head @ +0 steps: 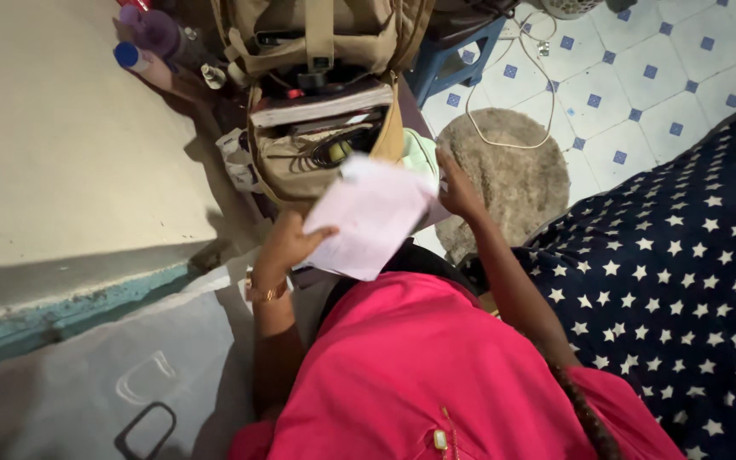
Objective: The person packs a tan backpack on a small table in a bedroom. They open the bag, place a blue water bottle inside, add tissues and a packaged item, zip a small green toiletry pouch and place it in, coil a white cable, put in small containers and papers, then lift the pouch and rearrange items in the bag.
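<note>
Tiled floor [641,77] lies beyond; my left hand [287,247] grips the pale paper [368,217], my right hand [457,192] pinches its far edge, just before the open backpack [317,145].

The pale pink paper [370,217] was smeared by motion, so any marks on it could not be made out. It hid the fingers of the left hand [287,243] beneath it and part of the right hand [456,192], whose grip could not be judged. The khaki backpack [325,51] was cut off by the top edge, as were the bottles [148,38] beside it. Inside the backpack's open pocket, dark cords [334,149] were too tangled to tell apart.
</note>
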